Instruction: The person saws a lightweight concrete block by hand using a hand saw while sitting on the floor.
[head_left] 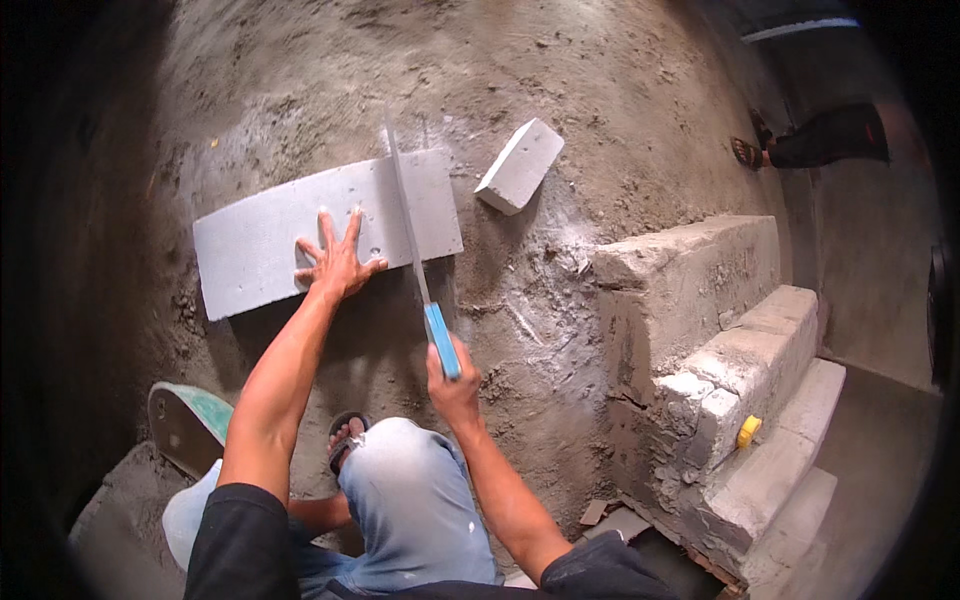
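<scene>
Nearest to us we see our own bent knee in pale blue jeans (415,500) and a foot in a dark sandal (346,438) on the dirt. To the left lie a flat green-edged board (185,425) and a whitish plastic container (190,515), partly hidden behind the left arm.

Our right hand (453,385) is wrapped tight around the blue handle of a long, thin-bladed hand saw (410,235), fingers curled shut about the grip. The blade runs away from us and crosses the right end of a long, light grey rectangular building block (270,235), which lies flat on the sandy grey ground (560,60).

Our left hand (335,262) lies palm down on the block's near edge, just left of the blade, with all five fingers spread wide and pressing on its top face.

Just beyond the block's right end a smaller piece of the same light grey material (520,165) sits tilted on the soil, apart from the long block.

To the right rises a stepped stack of rough mortared grey blocks (720,350), with a small yellow object (748,431) on one lower step. Farthest off, at upper right, another person's sandalled foot and dark trouser leg (810,145) show.
</scene>
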